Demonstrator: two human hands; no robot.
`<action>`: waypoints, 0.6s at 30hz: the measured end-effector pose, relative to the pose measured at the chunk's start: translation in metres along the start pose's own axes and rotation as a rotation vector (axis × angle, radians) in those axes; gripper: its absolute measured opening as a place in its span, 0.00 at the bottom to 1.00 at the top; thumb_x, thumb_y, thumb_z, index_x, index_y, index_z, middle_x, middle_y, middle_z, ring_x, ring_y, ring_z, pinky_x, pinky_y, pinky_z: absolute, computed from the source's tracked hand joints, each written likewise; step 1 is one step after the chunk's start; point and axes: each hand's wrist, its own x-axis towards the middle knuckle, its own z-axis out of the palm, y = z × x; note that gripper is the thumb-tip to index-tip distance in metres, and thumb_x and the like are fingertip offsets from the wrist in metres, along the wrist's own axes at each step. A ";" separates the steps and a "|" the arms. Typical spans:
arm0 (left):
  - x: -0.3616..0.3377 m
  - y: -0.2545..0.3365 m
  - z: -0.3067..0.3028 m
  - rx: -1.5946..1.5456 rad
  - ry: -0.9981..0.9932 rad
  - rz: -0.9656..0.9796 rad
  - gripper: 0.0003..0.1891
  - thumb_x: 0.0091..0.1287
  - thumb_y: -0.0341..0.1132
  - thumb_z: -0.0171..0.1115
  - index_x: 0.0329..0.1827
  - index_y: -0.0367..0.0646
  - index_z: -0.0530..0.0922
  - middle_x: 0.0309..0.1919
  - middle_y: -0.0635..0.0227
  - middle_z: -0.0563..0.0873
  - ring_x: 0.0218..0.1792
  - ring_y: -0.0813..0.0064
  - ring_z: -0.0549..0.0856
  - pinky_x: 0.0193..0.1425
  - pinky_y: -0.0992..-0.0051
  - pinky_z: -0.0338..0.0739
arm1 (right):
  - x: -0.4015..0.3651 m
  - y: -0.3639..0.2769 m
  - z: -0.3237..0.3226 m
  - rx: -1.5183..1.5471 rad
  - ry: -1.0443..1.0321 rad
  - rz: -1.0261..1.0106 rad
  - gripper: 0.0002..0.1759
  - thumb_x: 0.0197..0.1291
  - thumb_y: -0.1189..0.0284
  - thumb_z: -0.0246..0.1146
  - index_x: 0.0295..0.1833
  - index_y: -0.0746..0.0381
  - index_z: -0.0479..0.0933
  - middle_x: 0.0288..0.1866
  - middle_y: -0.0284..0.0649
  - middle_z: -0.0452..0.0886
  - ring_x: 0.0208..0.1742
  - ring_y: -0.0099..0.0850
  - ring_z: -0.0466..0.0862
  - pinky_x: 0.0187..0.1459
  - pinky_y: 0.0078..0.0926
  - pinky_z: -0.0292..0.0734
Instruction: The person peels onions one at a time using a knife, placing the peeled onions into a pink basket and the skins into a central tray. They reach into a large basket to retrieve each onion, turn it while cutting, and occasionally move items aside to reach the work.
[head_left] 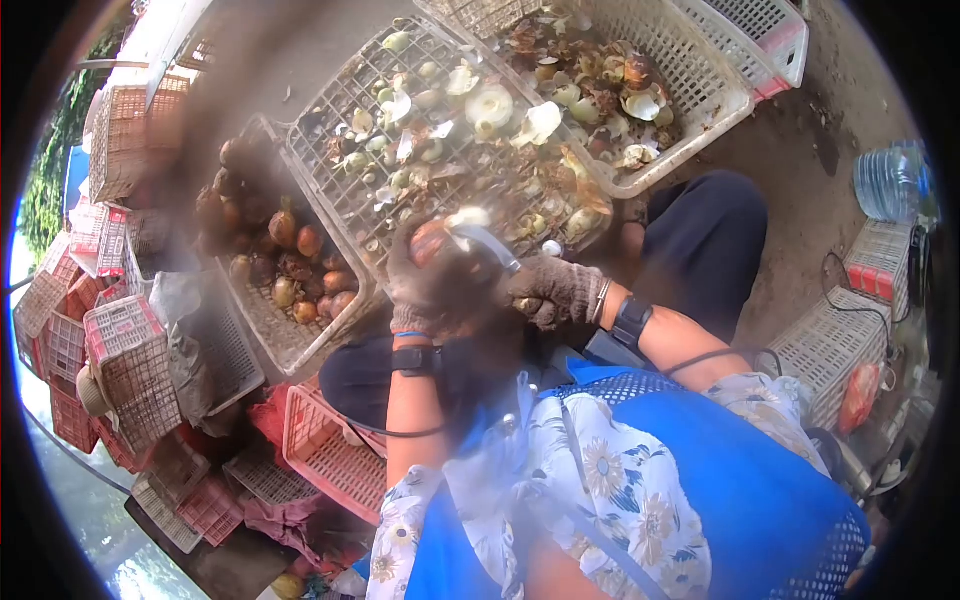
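Note:
My gloved left hand point(422, 292) is closed around an onion point(428, 243) with reddish-brown skin. At the onion's top a pale patch shows beside the curved blade of a knife point(487, 243). My gloved right hand point(553, 290) grips the knife by its handle, which the fingers mostly hide. Beneath and beyond both hands, a white grid-bottomed crate point(330, 205) carries scattered white and green onion trimmings and peel. Whole brown onions point(283, 229) fill part of another crate point(262, 340) left of my left hand. A blurred smear covers parts of the view.
A deep crate point(715, 125) at the upper right holds peels and scraps. Stacked crates point(130, 340) crowd the left side, with a pink crate point(325, 440) near my left elbow. A large water bottle point(893, 185) stands at the far right above a white crate point(825, 350).

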 end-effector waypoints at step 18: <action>-0.052 0.026 0.010 -0.441 -0.025 -0.092 0.40 0.49 0.33 0.75 0.67 0.41 0.68 0.59 0.58 0.77 0.59 0.62 0.78 0.63 0.64 0.77 | 0.058 -0.036 -0.015 0.313 0.616 0.300 0.18 0.55 0.63 0.72 0.45 0.64 0.82 0.36 0.41 0.85 0.35 0.29 0.82 0.40 0.30 0.79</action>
